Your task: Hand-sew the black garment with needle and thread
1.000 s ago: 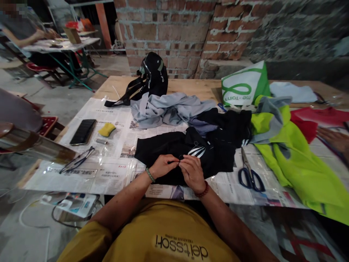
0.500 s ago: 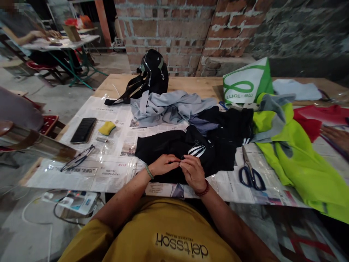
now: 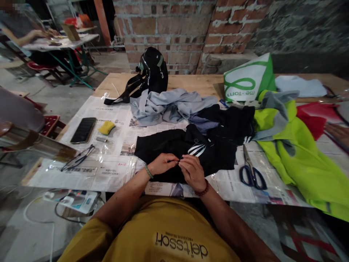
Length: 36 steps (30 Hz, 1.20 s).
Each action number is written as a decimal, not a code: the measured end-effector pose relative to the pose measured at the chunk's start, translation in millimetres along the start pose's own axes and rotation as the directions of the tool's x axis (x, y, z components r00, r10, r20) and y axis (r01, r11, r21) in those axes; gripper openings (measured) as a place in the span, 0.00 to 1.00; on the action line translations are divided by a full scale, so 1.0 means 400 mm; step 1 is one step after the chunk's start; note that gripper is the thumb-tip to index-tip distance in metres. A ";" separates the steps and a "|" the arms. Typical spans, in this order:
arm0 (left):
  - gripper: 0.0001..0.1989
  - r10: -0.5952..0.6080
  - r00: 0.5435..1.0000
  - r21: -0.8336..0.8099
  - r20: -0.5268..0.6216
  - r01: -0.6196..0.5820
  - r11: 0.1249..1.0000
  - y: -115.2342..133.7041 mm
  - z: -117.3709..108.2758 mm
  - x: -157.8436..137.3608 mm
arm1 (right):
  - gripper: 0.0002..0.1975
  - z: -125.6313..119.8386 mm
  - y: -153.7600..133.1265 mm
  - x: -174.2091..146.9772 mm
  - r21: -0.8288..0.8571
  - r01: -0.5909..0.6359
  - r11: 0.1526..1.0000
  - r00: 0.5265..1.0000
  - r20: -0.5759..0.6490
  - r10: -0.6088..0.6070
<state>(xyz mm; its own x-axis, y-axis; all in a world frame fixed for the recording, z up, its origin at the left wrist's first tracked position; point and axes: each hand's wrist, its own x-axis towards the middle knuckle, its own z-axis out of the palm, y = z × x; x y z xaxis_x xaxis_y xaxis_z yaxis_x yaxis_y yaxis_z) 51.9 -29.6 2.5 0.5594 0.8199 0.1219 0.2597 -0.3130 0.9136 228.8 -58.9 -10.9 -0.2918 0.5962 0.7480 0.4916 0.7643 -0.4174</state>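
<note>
My left hand [image 3: 164, 163] and my right hand [image 3: 192, 170] meet at the fingertips, low over a black garment [image 3: 160, 144] with white stripes, spread on the newspaper. Both are closed in a pinch on a small dark piece [image 3: 179, 160] between them. It is too small to make out, and I cannot tell whether it belongs to the garment. A bead bracelet circles each wrist. Right of the garment lie scissors [image 3: 251, 171] with dark blue handles, blades pointing away from me.
Newspaper [image 3: 109, 182] covers the table. On the left are a phone [image 3: 83, 130], a yellow sponge [image 3: 106, 127], glasses [image 3: 79, 158] and a metal flask [image 3: 40, 143]. Behind lie grey cloth [image 3: 169, 105], a black bag [image 3: 154, 69] and a green-white bag [image 3: 249, 80]; right, a neon-yellow garment [image 3: 302, 167].
Both hands stay over the black garment. The left fingertips have drawn slightly away from the right ones, so the small dark piece shows more between them. The view has shifted a little.
</note>
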 end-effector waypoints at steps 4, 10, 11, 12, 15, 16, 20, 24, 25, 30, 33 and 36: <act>0.08 -0.100 0.986 -0.059 -0.131 0.093 0.994 0.001 0.005 0.004 | 0.10 -0.007 -0.007 0.015 0.002 0.006 1.000 1.000 0.000 -0.006; 0.07 -0.138 0.980 -0.140 -0.141 0.118 0.983 0.011 0.001 0.003 | 0.08 0.001 -0.017 0.037 -0.003 -0.054 0.999 0.998 0.017 0.054; 0.07 -0.135 0.981 -0.144 -0.137 0.115 0.983 0.011 0.001 0.002 | 0.08 0.003 -0.018 0.038 -0.001 -0.062 0.998 0.998 0.028 0.062; 0.07 -0.134 0.982 -0.146 -0.135 0.114 0.983 0.011 0.001 0.001 | 0.07 0.005 -0.018 0.039 0.001 -0.072 0.997 0.997 0.034 0.071; 0.07 -0.137 0.982 -0.154 -0.131 0.116 0.981 0.006 0.004 0.001 | 0.07 0.008 -0.021 0.039 0.027 -0.096 0.995 0.995 0.013 0.096; 0.06 -0.135 0.982 -0.155 -0.129 0.115 0.981 0.004 0.006 0.002 | 0.07 0.008 -0.022 0.039 0.038 -0.100 0.994 0.995 0.001 0.100; 0.06 -0.106 0.985 -0.143 -0.132 0.087 0.986 0.000 0.012 0.005 | 0.07 0.011 -0.025 0.036 0.072 -0.097 0.993 0.995 -0.027 0.099; 0.04 -0.105 0.984 -0.135 -0.142 0.086 0.987 0.000 0.015 0.006 | 0.07 0.013 -0.024 0.031 0.076 -0.093 0.993 0.995 -0.023 0.095; 0.04 -0.116 0.983 -0.144 -0.140 0.095 0.985 0.000 0.014 0.007 | 0.07 0.012 -0.024 0.031 0.074 -0.097 0.993 0.995 -0.020 0.099; 0.06 -0.177 0.978 -0.278 -0.112 0.140 0.950 -0.001 0.008 0.005 | 0.06 0.002 -0.027 0.047 0.064 -0.180 0.982 0.983 -0.034 0.182; 0.08 -0.193 0.974 -0.306 -0.119 0.149 0.940 -0.003 0.005 0.003 | 0.05 0.002 -0.025 0.053 0.060 -0.187 0.981 0.982 -0.027 0.189; 0.08 -0.150 0.979 -0.232 -0.136 0.116 0.966 -0.005 0.008 0.004 | 0.06 0.007 -0.023 0.052 0.051 -0.135 0.989 0.990 0.034 0.134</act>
<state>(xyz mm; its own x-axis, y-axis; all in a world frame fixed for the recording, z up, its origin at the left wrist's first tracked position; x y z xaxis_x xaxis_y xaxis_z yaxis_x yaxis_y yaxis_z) 54.9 -29.1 -0.4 0.4020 0.9150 0.0348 0.1335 -0.0962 0.9864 215.9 -52.7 7.1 -0.2512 0.7010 0.6675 0.4838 0.6882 -0.5406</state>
